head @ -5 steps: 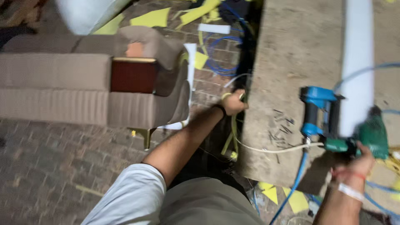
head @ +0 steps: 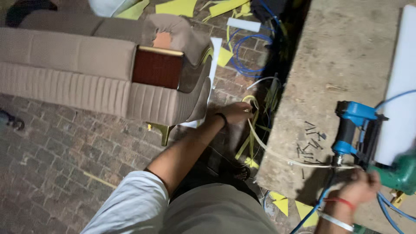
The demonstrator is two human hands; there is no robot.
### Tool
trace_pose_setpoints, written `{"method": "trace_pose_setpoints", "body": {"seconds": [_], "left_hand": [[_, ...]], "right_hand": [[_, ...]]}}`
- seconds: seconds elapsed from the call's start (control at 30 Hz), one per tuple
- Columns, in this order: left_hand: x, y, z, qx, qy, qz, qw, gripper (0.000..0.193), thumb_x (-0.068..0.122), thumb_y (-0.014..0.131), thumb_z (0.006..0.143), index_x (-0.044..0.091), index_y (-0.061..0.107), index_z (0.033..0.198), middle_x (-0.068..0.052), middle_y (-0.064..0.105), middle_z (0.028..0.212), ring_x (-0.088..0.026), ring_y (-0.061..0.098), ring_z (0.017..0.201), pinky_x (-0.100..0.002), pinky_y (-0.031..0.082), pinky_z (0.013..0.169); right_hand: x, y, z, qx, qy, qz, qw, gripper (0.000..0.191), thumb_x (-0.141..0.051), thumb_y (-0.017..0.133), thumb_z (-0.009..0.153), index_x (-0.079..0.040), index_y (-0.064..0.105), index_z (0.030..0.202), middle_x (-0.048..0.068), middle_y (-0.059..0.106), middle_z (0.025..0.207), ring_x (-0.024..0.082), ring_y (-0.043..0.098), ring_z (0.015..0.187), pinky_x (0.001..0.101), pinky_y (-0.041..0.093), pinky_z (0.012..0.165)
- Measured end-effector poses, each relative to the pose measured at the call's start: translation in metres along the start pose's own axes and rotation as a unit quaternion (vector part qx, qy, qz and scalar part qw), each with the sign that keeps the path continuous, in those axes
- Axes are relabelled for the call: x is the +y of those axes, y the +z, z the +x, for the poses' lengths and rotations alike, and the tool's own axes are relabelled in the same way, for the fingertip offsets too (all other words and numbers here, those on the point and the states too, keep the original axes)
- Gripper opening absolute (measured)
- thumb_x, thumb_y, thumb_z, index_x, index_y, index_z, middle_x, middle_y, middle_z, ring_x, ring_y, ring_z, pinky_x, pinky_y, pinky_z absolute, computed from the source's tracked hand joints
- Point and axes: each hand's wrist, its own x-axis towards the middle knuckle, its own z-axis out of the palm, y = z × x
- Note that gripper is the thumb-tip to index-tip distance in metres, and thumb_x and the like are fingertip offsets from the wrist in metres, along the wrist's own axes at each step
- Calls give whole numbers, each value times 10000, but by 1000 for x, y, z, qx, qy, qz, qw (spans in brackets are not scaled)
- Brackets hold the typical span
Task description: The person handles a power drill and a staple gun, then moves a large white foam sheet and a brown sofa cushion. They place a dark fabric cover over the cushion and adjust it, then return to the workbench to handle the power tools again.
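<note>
Left hand (head: 236, 112), mid-frame, grips pale cord (head: 277, 156) w/ fingers closed, above floor by worktop (head: 346, 56) edge. Right hand (head: 362, 186), lower right, closed on cord's end by green drill (head: 401, 173), near blue nailer (head: 353, 125). Step looks like cord handling.

Narrow gap between sofa (head: 108, 82) and worktable (head: 342, 56) (cable-strewn)

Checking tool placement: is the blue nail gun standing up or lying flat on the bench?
Lying flat: the blue nail gun rests on its side on the bench, beside the right hand.
</note>
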Motion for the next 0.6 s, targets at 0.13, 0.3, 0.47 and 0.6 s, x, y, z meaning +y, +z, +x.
{"method": "trace_pose_setpoints", "body": {"seconds": [0.13, 0.3, 0.47, 0.6], "left_hand": [[-75, -57, -44, 120, 293, 318, 894, 327, 247, 547, 959, 174, 731, 1220, -90, 664, 1448, -295, 599, 1395, -406, 471, 1194], [-152, -122, -127, 272, -27, -120, 954, 393, 316, 649, 889, 83, 678, 1204, -133, 710, 1199, -299, 666, 1173, -437, 520, 1010], [-236, -184, -205, 374, -59, 30, 925, 539, 226, 753, 769, -28, 634, 1228, -245, 637, 1256, -383, 581, 1209, -477, 451, 1052], [-293, -188, -233, 372, 28, 132, 918, 625, 44, 632, 755, -43, 576, 1372, -276, 573, 1409, -430, 519, 1298, -487, 442, 991]], "right_hand": [[17, 79, -107, -226, -149, -205, 941, 312, 113, 755, 904, 14, 663, 1184, 73, 643, 1213, 189, 599, 1105, 304, 494, 1007], [-7, 211, -223, -330, -17, -219, 918, 274, 1, 744, 870, -39, 678, 1132, 63, 675, 1145, 191, 642, 1091, 321, 499, 994], [-28, 303, -344, -401, -144, -298, 854, 312, -71, 796, 839, -42, 714, 1138, 109, 660, 1206, 231, 630, 1148, 341, 471, 1032], [-24, 345, -416, -465, -190, -337, 796, 332, -109, 796, 805, -57, 730, 1126, 136, 631, 1218, 285, 595, 1176, 368, 450, 1050]]}}
